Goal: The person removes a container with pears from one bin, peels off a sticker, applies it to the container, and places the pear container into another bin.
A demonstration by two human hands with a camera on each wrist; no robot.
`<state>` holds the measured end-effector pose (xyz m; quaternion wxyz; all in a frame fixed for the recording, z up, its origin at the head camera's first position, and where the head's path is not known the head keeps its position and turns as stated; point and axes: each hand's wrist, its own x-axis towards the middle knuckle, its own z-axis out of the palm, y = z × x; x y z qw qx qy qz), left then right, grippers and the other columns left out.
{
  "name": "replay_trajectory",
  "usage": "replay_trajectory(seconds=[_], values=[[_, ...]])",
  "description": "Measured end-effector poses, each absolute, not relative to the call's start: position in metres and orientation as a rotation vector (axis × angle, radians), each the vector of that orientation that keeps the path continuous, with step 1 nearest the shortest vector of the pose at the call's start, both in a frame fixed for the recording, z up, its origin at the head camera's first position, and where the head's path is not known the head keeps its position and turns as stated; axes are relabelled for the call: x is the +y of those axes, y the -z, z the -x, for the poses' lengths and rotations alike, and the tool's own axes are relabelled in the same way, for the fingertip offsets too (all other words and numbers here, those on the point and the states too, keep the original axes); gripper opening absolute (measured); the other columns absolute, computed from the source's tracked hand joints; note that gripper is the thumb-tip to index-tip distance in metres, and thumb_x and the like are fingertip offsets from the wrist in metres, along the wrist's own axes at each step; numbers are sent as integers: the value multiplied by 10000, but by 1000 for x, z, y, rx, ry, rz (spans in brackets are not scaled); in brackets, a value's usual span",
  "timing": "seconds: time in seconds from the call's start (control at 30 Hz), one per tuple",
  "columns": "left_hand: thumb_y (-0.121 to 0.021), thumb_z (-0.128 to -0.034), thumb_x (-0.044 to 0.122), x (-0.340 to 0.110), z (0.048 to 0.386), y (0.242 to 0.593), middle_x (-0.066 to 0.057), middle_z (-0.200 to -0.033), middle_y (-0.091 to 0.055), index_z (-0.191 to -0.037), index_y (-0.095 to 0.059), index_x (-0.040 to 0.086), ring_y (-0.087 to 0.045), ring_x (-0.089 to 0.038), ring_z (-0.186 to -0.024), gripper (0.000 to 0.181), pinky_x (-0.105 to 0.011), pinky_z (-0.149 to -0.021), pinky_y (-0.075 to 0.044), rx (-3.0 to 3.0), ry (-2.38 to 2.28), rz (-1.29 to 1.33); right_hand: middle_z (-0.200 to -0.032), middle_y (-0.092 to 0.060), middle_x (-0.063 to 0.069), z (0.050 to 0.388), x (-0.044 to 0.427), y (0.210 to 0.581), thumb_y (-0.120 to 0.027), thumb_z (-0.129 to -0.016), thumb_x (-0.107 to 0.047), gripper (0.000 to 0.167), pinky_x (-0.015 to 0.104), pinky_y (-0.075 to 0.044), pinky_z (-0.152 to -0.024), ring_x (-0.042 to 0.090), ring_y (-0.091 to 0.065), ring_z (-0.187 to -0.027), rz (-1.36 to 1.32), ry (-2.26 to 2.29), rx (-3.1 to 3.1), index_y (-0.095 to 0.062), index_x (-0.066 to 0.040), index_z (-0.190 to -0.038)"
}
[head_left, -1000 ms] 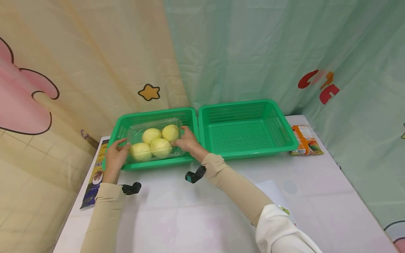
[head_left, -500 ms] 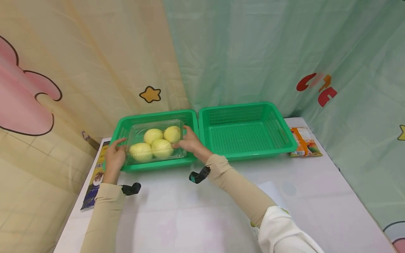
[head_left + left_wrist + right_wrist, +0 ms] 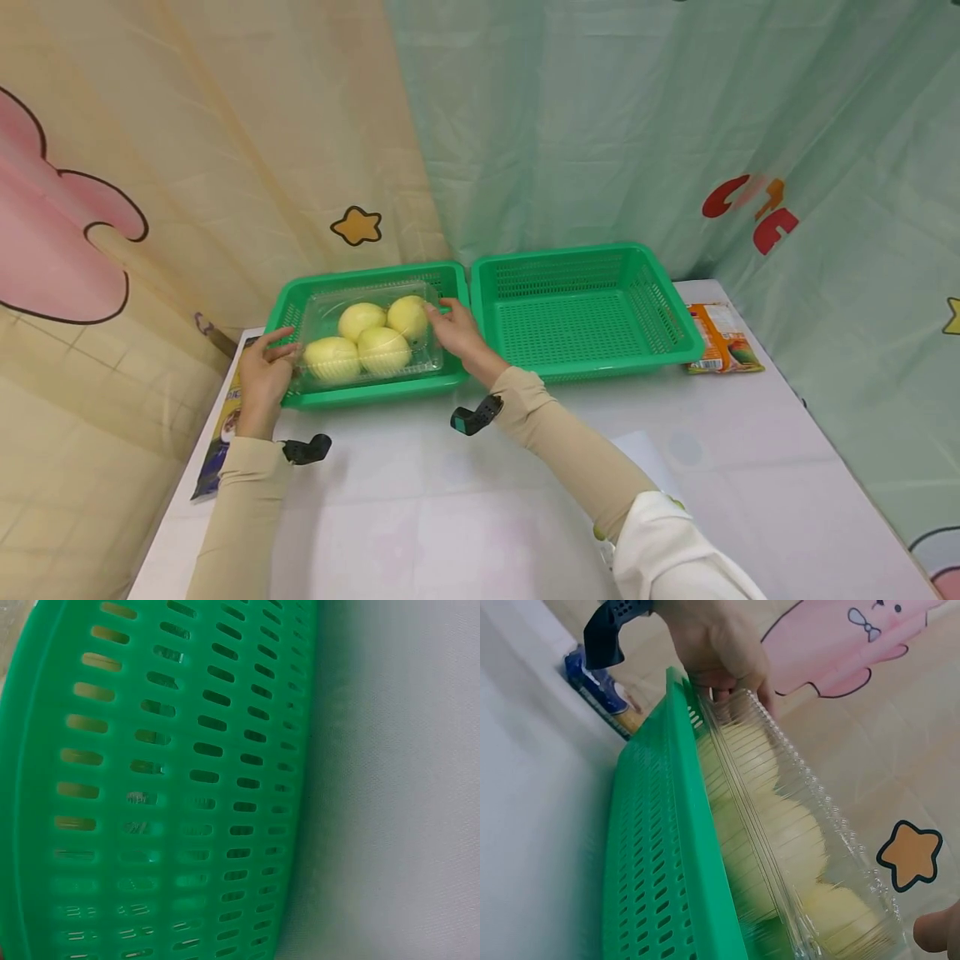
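Observation:
A clear plastic clamshell box with several round pale-yellow fruits inside lies in the left green basket. Its upper part stands above the basket rim in the right wrist view. At the box's left end is my left hand, fingers extended beside the basket's edge; in the right wrist view that hand sits at the far end of the box. My right hand is at the right end, thumb and fingers spread near the lid. One right fingertip shows beside the box, slightly apart.
A second green basket stands right beside the first. An orange snack bag lies past its right end. A blue and yellow packet lies left of the left basket. Curtains hang behind the white table.
My right hand has shifted its thumb from the box's front side up toward the lid's right end. My left hand has moved slightly left. The box stays in the left basket.

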<state>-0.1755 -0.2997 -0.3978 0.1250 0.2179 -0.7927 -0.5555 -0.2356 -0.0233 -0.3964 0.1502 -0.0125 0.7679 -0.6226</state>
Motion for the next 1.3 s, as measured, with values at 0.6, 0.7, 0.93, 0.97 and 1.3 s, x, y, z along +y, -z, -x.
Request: replay_trajectory(seconds=[0.6, 0.7, 0.93, 0.97, 1.3], values=[[-624, -951, -23, -299, 178, 399, 237, -716, -624, -1382, -585, 32, -612, 70, -652, 437, -123, -556, -517, -2198, 1737, -687, -880, -548, 17, 240, -14, 393, -541, -1041, -221, 532, 229, -529, -715, 112, -558, -736, -18, 1862, 2103, -401, -9, -1508], [-623, -951, -23, -299, 178, 399, 238, -685, -626, -1365, -602, 39, -609, 69, -615, 419, -117, -551, -513, -2188, 1735, -691, -873, -539, 11, 241, -13, 393, -521, -1039, -165, 526, 201, -498, -684, 110, -550, -734, -34, 1868, 2065, -383, -5, -1520], [-654, -946, 33, -300, 176, 399, 269, -645, -627, -1294, -671, 134, -548, 49, -608, 363, -127, -550, -436, -2187, 1690, -774, -812, -564, 11, 241, -12, 395, -505, -1004, -48, 482, 231, -490, -659, 113, -545, -681, -23, 1940, 2013, -446, -53, -1483], [-652, -950, 42, -300, 176, 399, 278, -641, -622, -1298, -669, 137, -544, 48, -609, 362, -129, -553, -434, -2197, 1680, -778, -800, -563, 10, 241, -12, 395, -505, -1002, -41, 481, 235, -489, -656, 113, -545, -675, -22, 1949, 2007, -448, -55, -1479], [-616, -979, 100, -300, 176, 394, 188, -687, -629, -1260, -673, 114, -547, 13, -593, 287, -130, -524, -464, -2119, 1820, -802, -822, -569, 19, 239, -10, 392, -502, -992, -41, 443, 216, -492, -646, 122, -539, -685, -45, 1942, 2008, -478, -34, -1434]])
